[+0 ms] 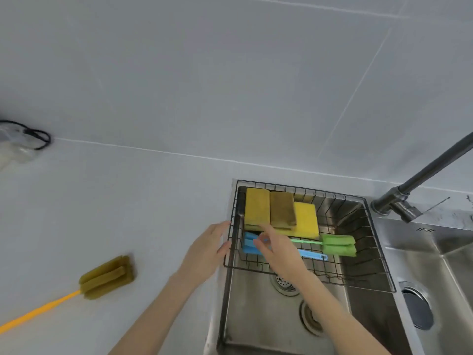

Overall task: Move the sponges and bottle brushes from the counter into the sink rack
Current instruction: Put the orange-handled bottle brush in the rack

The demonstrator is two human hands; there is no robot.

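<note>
Wire rack (378, 242) rim against left hand (204, 252); right half bare.

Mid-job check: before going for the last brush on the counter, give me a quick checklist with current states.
1. Sponges in the wire rack: ok, three lie at its back.
2. Blue brush and green brush in rack: ok.
3. Right hand free: cannot tell, fingers hover over the blue brush.
4. Left hand free: not ok, it rests against the rack's left edge.
5. Olive brush with orange handle reachable: ok, alone on the counter, left of the sink.
6. Room left in rack: ok, the front right is bare.
</note>
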